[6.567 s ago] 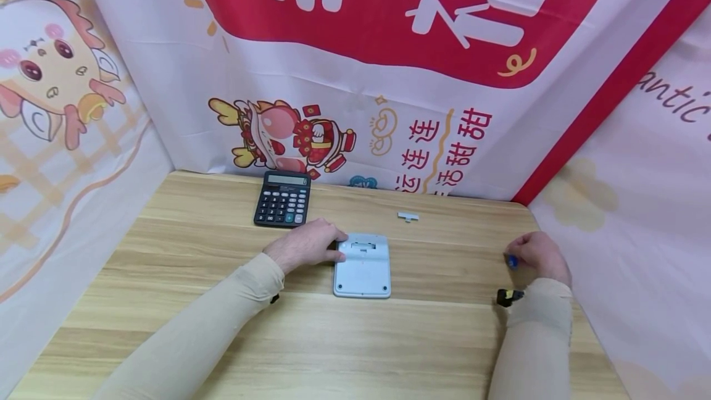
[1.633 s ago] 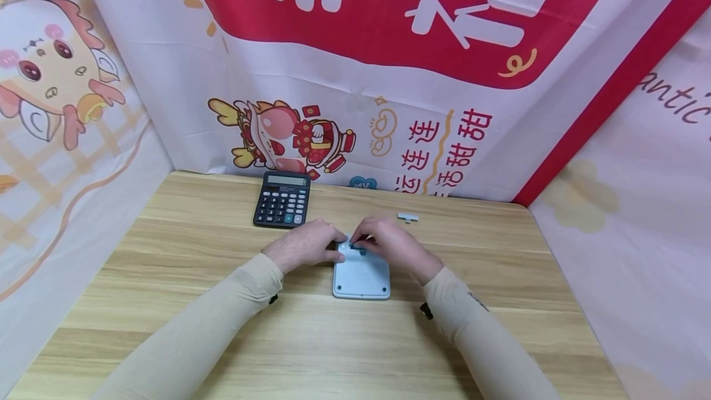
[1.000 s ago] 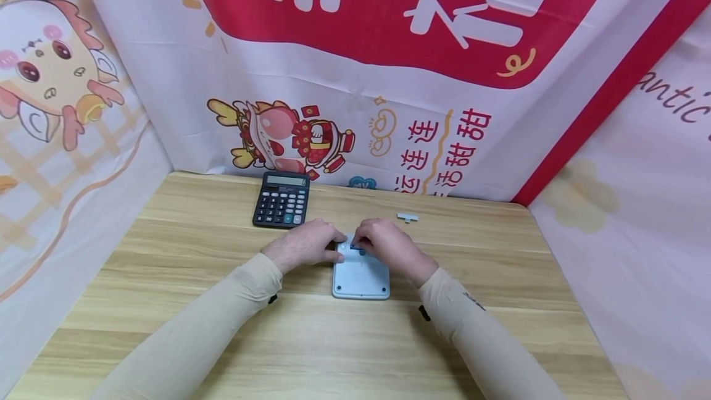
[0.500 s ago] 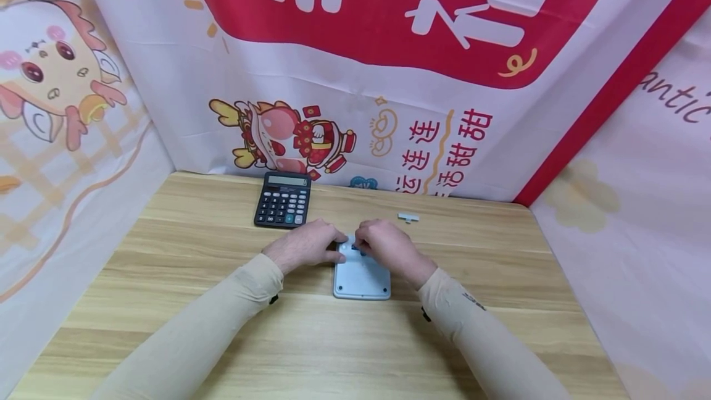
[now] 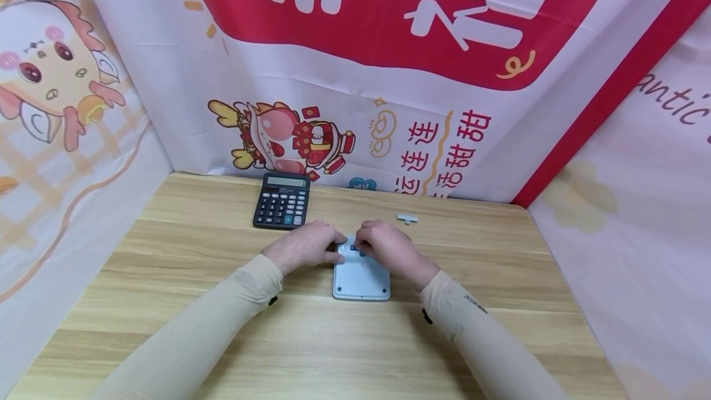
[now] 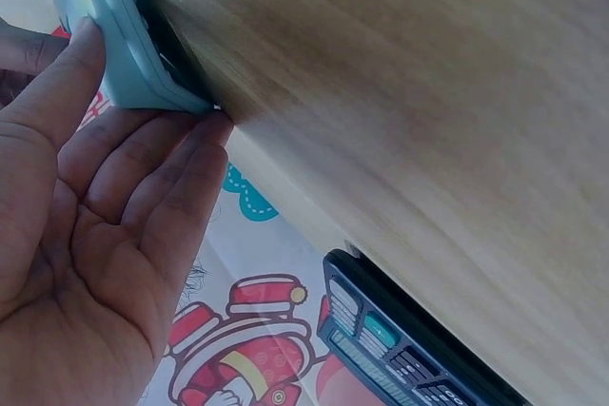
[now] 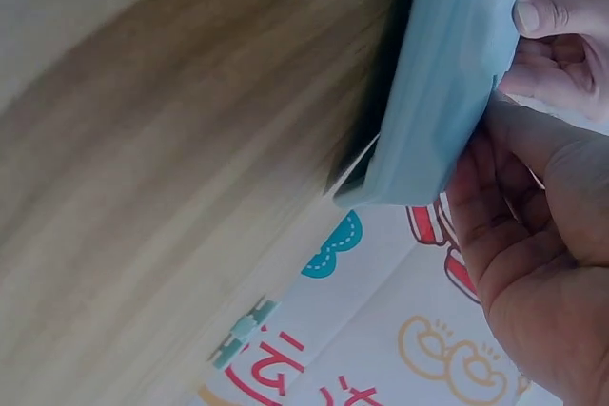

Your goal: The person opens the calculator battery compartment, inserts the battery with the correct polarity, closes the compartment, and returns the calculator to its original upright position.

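Observation:
A light-blue calculator (image 5: 361, 278) lies face down on the table, its back with the battery compartment facing up. My left hand (image 5: 308, 244) holds it by the upper left edge, thumb on the back and fingers along its edge, as the calculator (image 6: 116, 35) shows in the left wrist view. My right hand (image 5: 386, 247) bends over the compartment, its fingertips pinching a small dark-blue battery (image 5: 353, 248) that is mostly hidden. In the right wrist view, the fingers (image 7: 481, 173) cover the compartment.
A black calculator (image 5: 282, 200) lies face up at the back left of the wooden table (image 5: 311, 350). The light-blue battery cover (image 5: 407, 218) lies apart, behind the right hand. A printed cloth (image 5: 355, 66) hangs along the table's back edge.
Since the oldest frame, my right hand has come from the table's right side, where it was at a small blue thing, to the compartment. The left hand has stayed on the calculator.

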Demonstrator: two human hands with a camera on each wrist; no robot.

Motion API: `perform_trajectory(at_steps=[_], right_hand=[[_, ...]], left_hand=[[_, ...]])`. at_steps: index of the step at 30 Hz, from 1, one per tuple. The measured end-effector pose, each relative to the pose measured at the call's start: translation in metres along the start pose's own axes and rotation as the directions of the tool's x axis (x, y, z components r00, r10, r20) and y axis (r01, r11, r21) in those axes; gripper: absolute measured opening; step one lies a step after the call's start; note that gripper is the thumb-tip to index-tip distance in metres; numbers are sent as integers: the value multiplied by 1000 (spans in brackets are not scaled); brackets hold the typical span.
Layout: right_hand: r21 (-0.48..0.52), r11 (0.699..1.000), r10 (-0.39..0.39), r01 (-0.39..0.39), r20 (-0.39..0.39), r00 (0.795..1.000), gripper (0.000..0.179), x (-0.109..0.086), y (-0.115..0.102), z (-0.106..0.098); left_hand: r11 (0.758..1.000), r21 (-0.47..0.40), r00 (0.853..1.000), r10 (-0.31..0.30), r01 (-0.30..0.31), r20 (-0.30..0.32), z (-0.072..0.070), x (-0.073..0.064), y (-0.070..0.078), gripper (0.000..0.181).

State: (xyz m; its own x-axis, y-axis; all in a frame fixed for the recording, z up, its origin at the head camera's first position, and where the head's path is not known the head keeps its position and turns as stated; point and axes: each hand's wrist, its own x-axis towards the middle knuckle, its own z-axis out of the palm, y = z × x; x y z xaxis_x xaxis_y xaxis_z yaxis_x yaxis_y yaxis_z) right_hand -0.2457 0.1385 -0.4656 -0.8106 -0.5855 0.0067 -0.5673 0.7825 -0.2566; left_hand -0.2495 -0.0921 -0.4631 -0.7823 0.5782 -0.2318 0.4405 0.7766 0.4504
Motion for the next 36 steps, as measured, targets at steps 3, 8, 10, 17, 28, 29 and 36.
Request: perform_trajectory(at_steps=[3,8,10,17,28,29,36], right_hand=[[49,999,-18,18,-8,1000,10,-1,4,0],[129,992,-3,3,1,1000,10,-1,13,-2],[146,989,26,-26,0,1000,13,0,18,-4],[110,988,109,-105,-31,994,30,3,42,-9],[93,981,173,-169,-44,984,42,1,80,-15],[97,980,177,-172,-47,983,42,0,84,-15],[102,974,206,-201,-38,978,43,-2,103,-13]], left_hand=[[1000,3,1000,3,-3,-2,-1,0,0,48],[1000,8,1000,-2,2,-3,-2,-1,1,49],[1000,8,1000,-3,3,-2,-1,-1,2,50],[1000,16,1000,-8,8,0,0,-1,4,50],[1000,12,1000,-20,20,-5,0,-1,5,51],[1000,11,1000,-21,21,-5,1,-1,5,51],[1000,11,1000,-23,23,-4,1,0,4,51]])
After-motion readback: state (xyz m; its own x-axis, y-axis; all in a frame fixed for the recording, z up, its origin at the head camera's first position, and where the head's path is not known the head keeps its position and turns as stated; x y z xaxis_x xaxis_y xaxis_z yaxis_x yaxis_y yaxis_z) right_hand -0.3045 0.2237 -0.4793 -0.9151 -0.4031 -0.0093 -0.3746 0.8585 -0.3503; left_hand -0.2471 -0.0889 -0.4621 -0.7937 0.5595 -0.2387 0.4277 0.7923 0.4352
